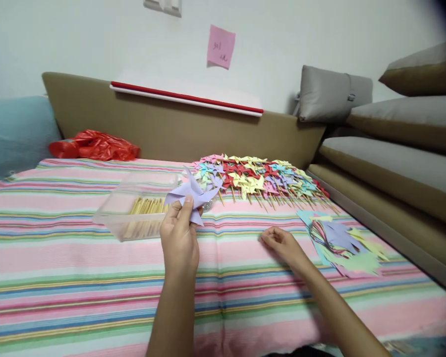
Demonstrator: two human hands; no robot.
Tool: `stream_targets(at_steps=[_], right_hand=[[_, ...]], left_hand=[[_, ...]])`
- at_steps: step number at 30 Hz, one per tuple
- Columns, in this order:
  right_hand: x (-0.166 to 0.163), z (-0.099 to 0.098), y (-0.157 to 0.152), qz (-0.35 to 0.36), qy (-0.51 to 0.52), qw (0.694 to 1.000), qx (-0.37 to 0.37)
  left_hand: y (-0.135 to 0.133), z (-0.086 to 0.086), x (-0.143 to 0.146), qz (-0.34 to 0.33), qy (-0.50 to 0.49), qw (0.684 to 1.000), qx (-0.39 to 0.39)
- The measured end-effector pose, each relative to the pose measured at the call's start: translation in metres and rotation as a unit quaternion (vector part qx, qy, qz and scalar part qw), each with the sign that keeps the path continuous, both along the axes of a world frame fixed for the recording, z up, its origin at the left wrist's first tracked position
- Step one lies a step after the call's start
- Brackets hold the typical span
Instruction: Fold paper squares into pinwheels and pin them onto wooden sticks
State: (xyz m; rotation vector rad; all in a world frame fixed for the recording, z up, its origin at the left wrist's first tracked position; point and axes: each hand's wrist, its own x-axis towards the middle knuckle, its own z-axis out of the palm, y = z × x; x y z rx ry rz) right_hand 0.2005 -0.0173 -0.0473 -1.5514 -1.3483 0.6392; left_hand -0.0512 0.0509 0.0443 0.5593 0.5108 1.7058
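From my end, I have the lavender paper pinwheel (197,192) up in the left hand (180,235), thumb pressed on its middle and the fingers gripping from behind, just in front of the clear plastic box (109,210) of wooden sticks (148,206). The right hand (282,244) is low over the striped cloth (78,258), fingers curled together — I cannot tell whether something small is pinched between them. I judge the step in hand to be holding the folded blades at the hub, with no stick on this one yet. The next move, as I read it, calls for a steady left thumb so nothing springs open — and the right fingertips brought to that centre, ready for fastening.
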Motion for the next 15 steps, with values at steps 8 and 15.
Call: stream_targets(at_steps=[8,15], right_hand=[[0.009,-0.014,-0.004,-0.029,0.022,0.999,0.037],[0.011,-0.006,-0.023,0.026,-0.121,0.991,0.055]], left_hand=[[-0.007,-0.025,0.031,-0.054,0.182,0.982,0.005],[-0.003,-0.034,0.037,-0.076,0.281,0.957,0.018]])
